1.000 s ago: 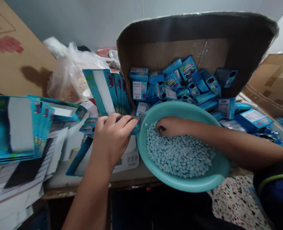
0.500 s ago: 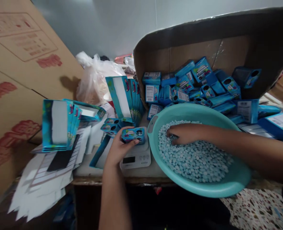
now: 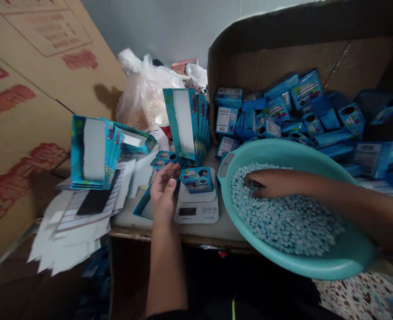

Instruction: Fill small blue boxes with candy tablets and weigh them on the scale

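At 9 o'clock from the left hand, a stack of blue printed cardboard display trays (image 3: pixel 94 151) sits on loose white sheets (image 3: pixel 71 235). At 12 o'clock from that hand stands a second stack of trays (image 3: pixel 186 122), with a clear plastic bag (image 3: pixel 146 100) behind it at 11 o'clock.

The left hand (image 3: pixel 163 191) is open, palm turned up, fingers spread, and holds nothing. At its 3 o'clock, just beside the fingertips and apparently not touching them, a small blue printed box (image 3: pixel 196 180) rests on a white digital scale (image 3: pixel 198 209).

Farther right, at 3 o'clock from the scale, is a teal plastic basin (image 3: pixel 349 262) filled with pale blue tablets (image 3: pixel 287 220). The right hand (image 3: pixel 271 183) lies inside the basin, fingers curled down into the tablets. Whether it pinches any cannot be determined.

At 1 o'clock from the right hand, an open cardboard carton (image 3: pixel 292 58) holds many blue printed boxes (image 3: pixel 276 115).
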Demonstrator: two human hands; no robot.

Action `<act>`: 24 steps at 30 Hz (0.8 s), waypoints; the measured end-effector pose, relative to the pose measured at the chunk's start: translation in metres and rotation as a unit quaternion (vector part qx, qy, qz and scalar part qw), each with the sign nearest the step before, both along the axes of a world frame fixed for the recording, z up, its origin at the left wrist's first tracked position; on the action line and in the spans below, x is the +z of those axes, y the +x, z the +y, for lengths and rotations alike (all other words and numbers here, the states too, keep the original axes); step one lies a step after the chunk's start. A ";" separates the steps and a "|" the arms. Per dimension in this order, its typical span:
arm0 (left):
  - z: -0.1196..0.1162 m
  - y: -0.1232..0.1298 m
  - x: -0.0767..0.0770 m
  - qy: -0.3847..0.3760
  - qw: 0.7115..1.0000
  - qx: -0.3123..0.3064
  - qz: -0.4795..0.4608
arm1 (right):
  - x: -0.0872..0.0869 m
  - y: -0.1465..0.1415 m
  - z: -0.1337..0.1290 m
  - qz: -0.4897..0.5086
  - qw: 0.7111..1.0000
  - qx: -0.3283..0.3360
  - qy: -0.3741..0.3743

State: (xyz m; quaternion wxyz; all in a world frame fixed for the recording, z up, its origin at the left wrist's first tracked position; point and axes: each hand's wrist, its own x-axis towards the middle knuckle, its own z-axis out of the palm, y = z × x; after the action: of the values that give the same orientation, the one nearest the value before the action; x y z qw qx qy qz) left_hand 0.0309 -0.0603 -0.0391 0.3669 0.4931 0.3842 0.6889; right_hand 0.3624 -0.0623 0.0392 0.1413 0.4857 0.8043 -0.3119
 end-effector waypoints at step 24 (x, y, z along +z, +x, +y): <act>-0.006 0.006 0.006 -0.070 0.983 -0.089 0.146 | -0.009 0.001 0.007 -0.002 1.000 0.006 -0.030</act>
State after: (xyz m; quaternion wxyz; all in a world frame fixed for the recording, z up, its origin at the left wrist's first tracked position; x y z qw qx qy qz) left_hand 0.0370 -0.0660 -0.0333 0.4009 0.5934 0.4355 0.5454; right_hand 0.3634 -0.0553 0.0303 0.1590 0.4774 0.7971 -0.3339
